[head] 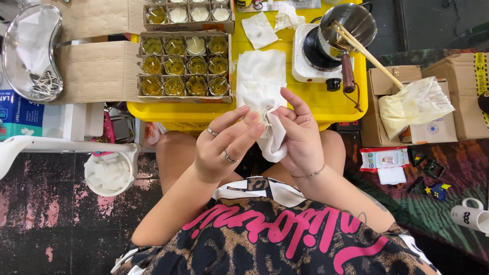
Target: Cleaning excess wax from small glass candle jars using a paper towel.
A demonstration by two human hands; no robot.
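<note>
Both hands meet over the person's lap, just off the near edge of the yellow counter (341, 104). The left hand (224, 147) and right hand (300, 135) pinch a white tissue (272, 145) between them, fingers closed around something small bundled inside; what it wraps is hidden.

Judging by the scene, the work is partway through. A cardboard tray (184, 66) at the counter's left side holds twelve small glass jars (174, 65), most showing yellow-green glass and one filled pale. A second tray (188, 14) at the far edge carries more jars, several filled white. A flat sheet of tissue (260, 69) lies in the counter's middle, with crumpled pieces (260, 29) beyond it.

At the right side sits a white hot plate (313, 58) with a metal pot (346, 25) and a pair of chopsticks (364, 51) resting across it, their tips reaching out past the right edge over a pale bag (415, 104) on cardboard boxes (433, 97). The pot's handle juts toward the hands.

On the floor to the left stands a white bin (109, 173) of used tissue; a metal kidney dish (30, 48) lies further off. A pack of wipes (384, 159) and a mug (471, 215) lie to the right.
</note>
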